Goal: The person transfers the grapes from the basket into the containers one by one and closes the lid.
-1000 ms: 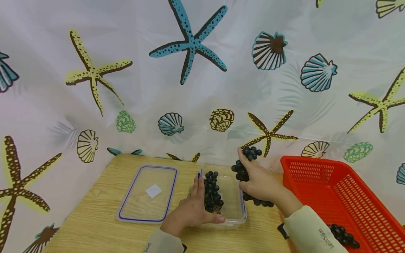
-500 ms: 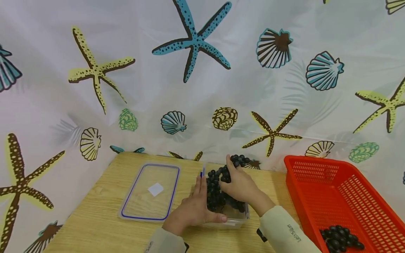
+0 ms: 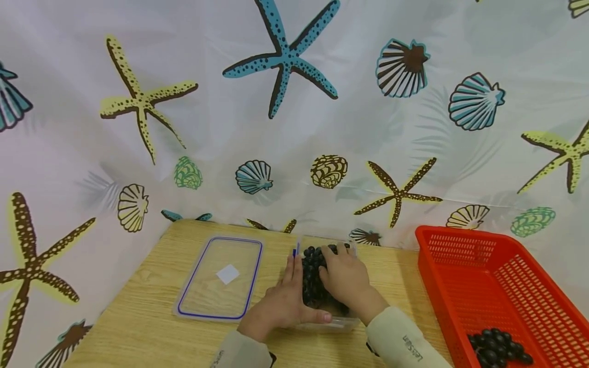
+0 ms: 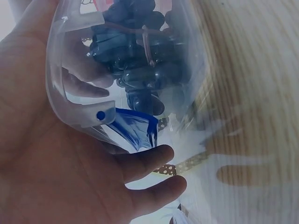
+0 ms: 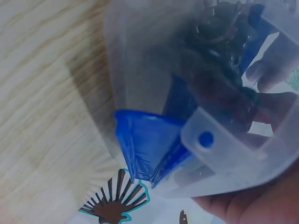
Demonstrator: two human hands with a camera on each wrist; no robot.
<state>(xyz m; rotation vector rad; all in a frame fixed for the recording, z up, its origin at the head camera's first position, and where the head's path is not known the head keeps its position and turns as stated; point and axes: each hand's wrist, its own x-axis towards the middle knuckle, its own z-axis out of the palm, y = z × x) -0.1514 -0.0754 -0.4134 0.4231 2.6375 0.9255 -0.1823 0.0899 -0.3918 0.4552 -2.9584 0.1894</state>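
Note:
A clear plastic food container [image 3: 338, 323] with blue-tipped latches stands on the table, filled with dark grapes [image 3: 312, 286]. My left hand [image 3: 281, 302] rests along its left side, fingers straight and thumb stretched across the front rim. In the left wrist view, two fingertips lie beside a folded-out blue latch [image 4: 135, 128]. Inside the container, my right hand [image 3: 348, 278] holds a bunch of grapes low, fingers over the top. Through the cloudy wall in the right wrist view, parts of those fingers and the dark grapes [image 5: 219, 28] show; much of the grip is hidden.
The container's clear lid [image 3: 200, 286], with a blue seal and white label, lies on the wooden table [image 3: 138, 327] to the left. A red plastic basket [image 3: 442, 296] at the right holds more grapes [image 3: 497, 347]. A seashell-print curtain [image 3: 294, 133] hangs behind.
My right hand has carried its bunch of grapes leftward from beside the container and down into it, next to the grapes lying there. The left hand stays on the container.

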